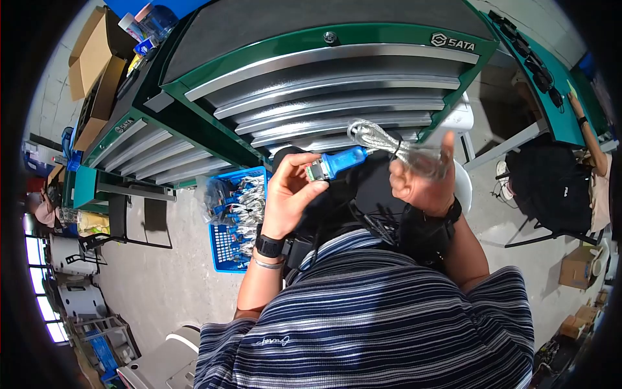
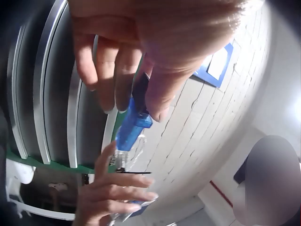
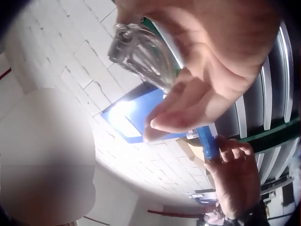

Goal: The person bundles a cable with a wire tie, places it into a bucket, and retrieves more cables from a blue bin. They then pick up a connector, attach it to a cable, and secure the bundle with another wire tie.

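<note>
A blue cable connector [image 1: 345, 161] with a green and dark end lies between the thumb and fingers of the left hand [image 1: 289, 194]. From its other end runs a clear, silvery cable [image 1: 376, 135], coiled and bound with a black tie. The right hand [image 1: 424, 181] is beside the coil, partly blurred, its thumb raised. In the right wrist view the coiled cable [image 3: 143, 54] lies against the right hand [image 3: 211, 70], whose fingers are bent; the exact contact is hard to tell. The left wrist view shows the left hand [image 2: 160, 52] pinching the blue connector [image 2: 131, 129].
A green tool cabinet [image 1: 330, 39] with silver drawer fronts stands ahead, a second one [image 1: 139, 146] to its left. A blue basket [image 1: 240, 267] of similar cables sits on the floor at left. Another person's arm [image 1: 588, 133] rests on a green table [image 1: 547, 84] at right.
</note>
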Action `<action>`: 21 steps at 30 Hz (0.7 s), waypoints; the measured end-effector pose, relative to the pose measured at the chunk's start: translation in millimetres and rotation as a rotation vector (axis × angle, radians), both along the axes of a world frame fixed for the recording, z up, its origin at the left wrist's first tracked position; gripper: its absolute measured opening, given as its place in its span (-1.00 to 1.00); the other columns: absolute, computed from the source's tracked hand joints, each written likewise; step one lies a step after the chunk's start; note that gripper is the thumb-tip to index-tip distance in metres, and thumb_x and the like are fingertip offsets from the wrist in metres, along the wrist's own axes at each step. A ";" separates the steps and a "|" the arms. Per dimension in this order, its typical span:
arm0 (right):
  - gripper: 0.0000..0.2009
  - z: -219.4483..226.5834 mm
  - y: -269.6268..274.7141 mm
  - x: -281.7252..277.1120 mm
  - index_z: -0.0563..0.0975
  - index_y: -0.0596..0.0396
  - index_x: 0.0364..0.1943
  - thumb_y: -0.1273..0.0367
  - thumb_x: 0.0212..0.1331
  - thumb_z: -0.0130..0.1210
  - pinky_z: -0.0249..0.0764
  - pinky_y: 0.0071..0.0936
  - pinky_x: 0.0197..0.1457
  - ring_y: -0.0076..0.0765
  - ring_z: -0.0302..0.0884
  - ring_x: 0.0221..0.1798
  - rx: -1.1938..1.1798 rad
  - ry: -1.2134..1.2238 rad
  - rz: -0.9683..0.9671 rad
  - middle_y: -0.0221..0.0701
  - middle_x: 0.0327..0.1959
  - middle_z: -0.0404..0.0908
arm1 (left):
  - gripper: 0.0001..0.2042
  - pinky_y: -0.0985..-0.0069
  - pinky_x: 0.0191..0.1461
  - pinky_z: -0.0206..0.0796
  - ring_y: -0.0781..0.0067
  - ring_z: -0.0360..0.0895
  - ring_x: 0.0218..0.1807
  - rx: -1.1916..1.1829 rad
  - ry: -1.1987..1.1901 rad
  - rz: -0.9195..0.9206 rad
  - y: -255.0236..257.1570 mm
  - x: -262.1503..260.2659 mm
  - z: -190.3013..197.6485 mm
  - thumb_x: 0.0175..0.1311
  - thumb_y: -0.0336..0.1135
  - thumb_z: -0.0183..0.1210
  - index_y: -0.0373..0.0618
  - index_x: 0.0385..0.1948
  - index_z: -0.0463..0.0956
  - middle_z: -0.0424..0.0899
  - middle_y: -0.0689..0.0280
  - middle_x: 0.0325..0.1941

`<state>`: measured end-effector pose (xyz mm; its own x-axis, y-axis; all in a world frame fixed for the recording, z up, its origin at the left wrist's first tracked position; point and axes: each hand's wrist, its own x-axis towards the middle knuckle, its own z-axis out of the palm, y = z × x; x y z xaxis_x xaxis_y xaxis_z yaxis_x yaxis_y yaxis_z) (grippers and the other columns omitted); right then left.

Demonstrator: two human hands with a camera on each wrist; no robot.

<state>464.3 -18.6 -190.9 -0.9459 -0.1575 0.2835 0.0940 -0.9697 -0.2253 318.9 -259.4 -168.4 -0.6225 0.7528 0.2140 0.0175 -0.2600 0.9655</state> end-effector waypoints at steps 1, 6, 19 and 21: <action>0.06 -7.6 -1.9 -1.5 0.30 0.15 0.29 -0.51 -0.05 -0.22 0.43 -0.27 0.00 -0.02 0.51 -0.01 0.000 -0.004 -0.001 0.01 0.06 0.48 | -0.55 0.54 0.11 0.38 0.55 0.49 0.03 0.023 -0.007 0.035 3.8 4.6 0.9 0.12 -0.60 0.30 -0.24 0.07 0.40 0.56 0.30 -0.06; 0.17 -28.2 -21.0 -2.7 0.44 -0.01 0.18 -0.54 -0.62 0.14 0.29 -0.19 0.07 -0.18 0.33 0.10 -0.104 0.053 -0.080 -0.29 0.01 0.50 | -0.66 0.49 -0.07 0.54 0.53 0.60 -0.16 0.025 -0.032 0.099 11.4 14.6 8.4 0.19 -0.53 0.26 -0.26 0.01 0.43 0.62 0.27 -0.18; -0.50 -0.8 -45.0 -8.0 0.38 0.18 0.06 0.36 0.08 0.36 0.41 -0.57 -0.04 -0.55 0.47 -0.18 1.173 -0.005 -0.523 -0.41 -0.17 0.51 | -0.74 0.62 -0.16 0.44 0.50 0.59 -0.30 -0.076 -0.444 -0.062 12.6 16.2 -4.6 0.31 -0.41 0.18 -0.21 0.00 0.44 0.63 0.27 -0.30; -0.75 0.9 -49.3 -10.1 0.47 0.16 -0.03 0.30 0.34 0.09 0.40 -0.63 -0.14 -0.64 0.42 -0.30 1.035 -0.177 -0.526 -0.52 -0.33 0.50 | -0.75 0.61 -0.15 0.44 0.51 0.59 -0.29 -0.095 -0.375 -0.110 18.1 26.9 -4.7 0.31 -0.43 0.18 -0.22 -0.02 0.43 0.63 0.26 -0.27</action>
